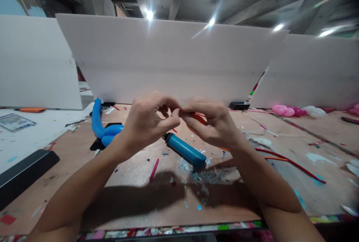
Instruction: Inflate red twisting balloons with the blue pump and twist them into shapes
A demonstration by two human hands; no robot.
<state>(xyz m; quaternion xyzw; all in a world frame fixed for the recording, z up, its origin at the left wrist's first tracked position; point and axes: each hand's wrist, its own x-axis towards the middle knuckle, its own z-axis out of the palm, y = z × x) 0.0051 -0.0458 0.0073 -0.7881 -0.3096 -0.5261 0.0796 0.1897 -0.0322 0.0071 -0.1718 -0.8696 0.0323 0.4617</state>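
Both hands meet above the middle of the table, fingertips close together. My left hand (153, 122) is closed in a pinch at the end of an orange balloon (199, 119). Opposite it, my right hand (213, 120) pinches the same balloon, and much of the balloon is hidden behind that hand. Below them a blue hand pump (186, 151) lies on its side, its nozzle end partly behind my left hand. Left of my left wrist is a twisted blue balloon (97, 118), one long section standing up and rounded loops at its base.
White boards (174, 58) stand along the back. A black bar-shaped object (25, 176) lies at the left. On the wooden table are a magenta uninflated balloon (154, 169), long red balloon (297, 167), pink balloons (283, 110) and paint flecks. Coloured scraps line the front edge.
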